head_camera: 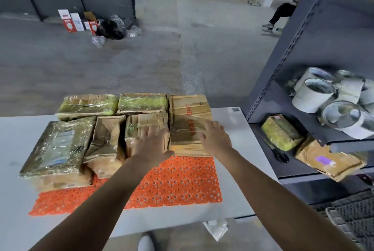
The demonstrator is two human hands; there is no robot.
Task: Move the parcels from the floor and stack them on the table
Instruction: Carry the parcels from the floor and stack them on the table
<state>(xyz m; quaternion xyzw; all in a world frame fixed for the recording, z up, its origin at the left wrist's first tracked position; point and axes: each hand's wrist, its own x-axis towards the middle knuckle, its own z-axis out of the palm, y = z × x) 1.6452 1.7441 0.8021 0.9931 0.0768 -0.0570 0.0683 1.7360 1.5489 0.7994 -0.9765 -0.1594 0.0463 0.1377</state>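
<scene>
Left hand [151, 142], grip spread flat, presses on the small taped brown cardboard parcel [141, 125]. Right hand [215, 137], grip spread too, rests on the tall red-printed cardboard parcel [188, 113] touching it. Both parcels' near edges meet the orange perforated plastic mat [172, 180], bare toward the white bench [232, 169] front. Four more wrapped parcels [58, 149] pack the left and far side.

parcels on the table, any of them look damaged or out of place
Yes: the brown paper parcel, second from left in the near row on the table, is badly crumpled, and its wrapping gapes open along the top.
</scene>
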